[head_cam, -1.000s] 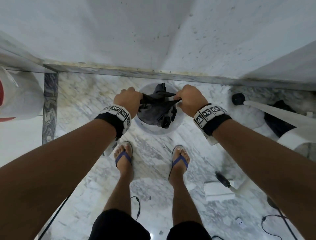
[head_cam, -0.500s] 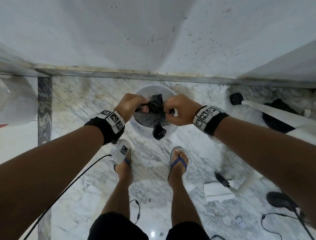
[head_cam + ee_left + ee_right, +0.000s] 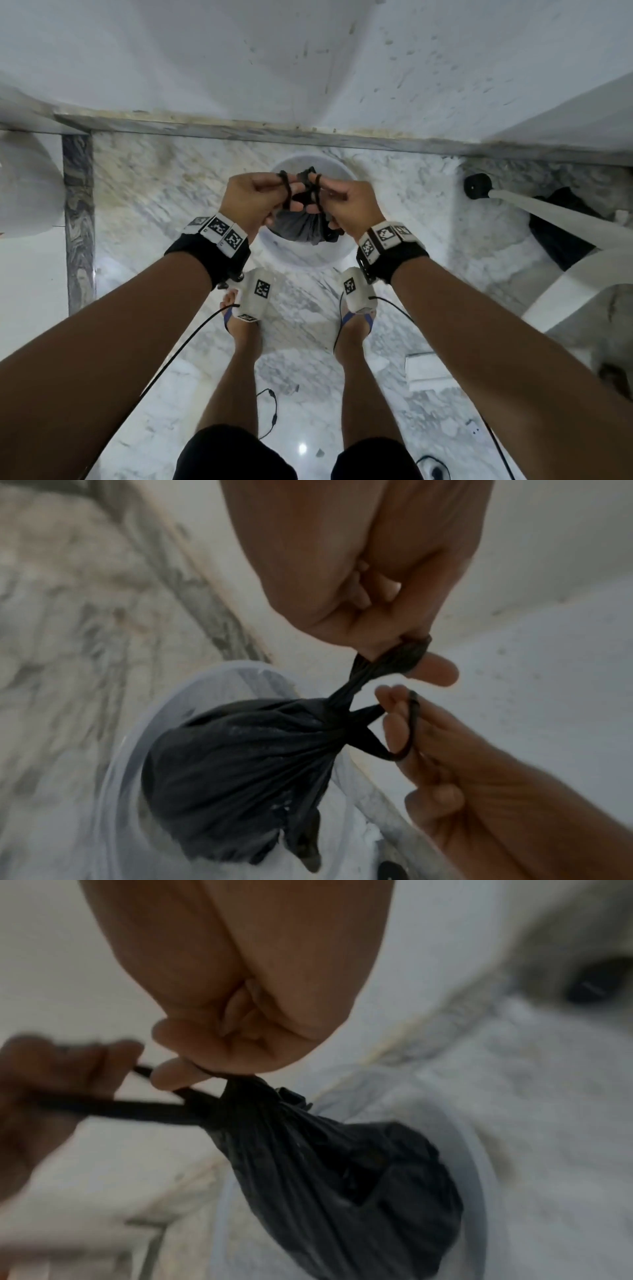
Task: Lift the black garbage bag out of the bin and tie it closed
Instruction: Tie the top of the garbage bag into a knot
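You will find no readable text, brand, number or sign in any view. The only markings are black-and-white square coded patterns: these stand on the white blocks of the black wristbands (image 3: pixel 219 236) at centre left and (image 3: pixel 385 240) at centre right of the head view, and on the white camera housings (image 3: pixel 258 291) and (image 3: pixel 354 287) hanging just below them. They carry no letters or digits.

Counted: 1 black garbage bag (image 3: pixel 301 228), 1 white bin (image 3: pixel 310 255), 2 hands, 2 blue sandals.
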